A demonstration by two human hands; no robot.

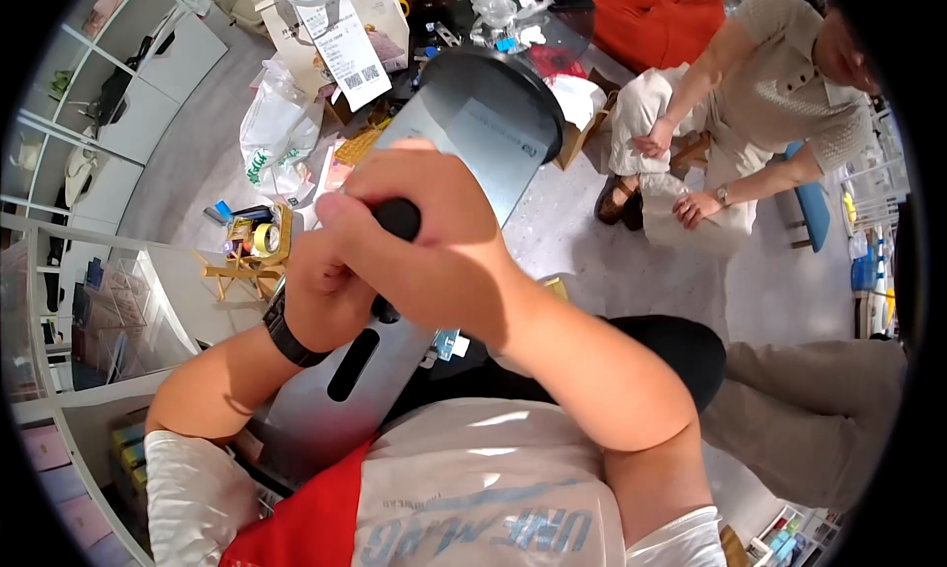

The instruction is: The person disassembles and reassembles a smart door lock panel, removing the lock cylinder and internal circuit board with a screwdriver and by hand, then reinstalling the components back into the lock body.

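A long grey metal device (340,414) with an oval slot stretches from my lap forward, its kind not clear. At its far end is a broad silver part (493,128) with a wide black rim and a label. Between my hands the rounded end of a black handle (398,218) shows. My right hand (439,212) is closed around it, fingers mostly hidden. Below and overlapping it, my left hand (330,266), with a black watch on its wrist, is closed on the same handle. A small blue-and-white piece (449,345) shows beside the device's right edge.
Ahead, a dark table (424,20) carries a paper bag (370,25) and clutter. A white plastic bag (278,133) and a small wooden stool (242,271) with tape are at left. Shelves line the left wall. A seated person (779,104) is at right, another person's trousers (799,409) nearer.
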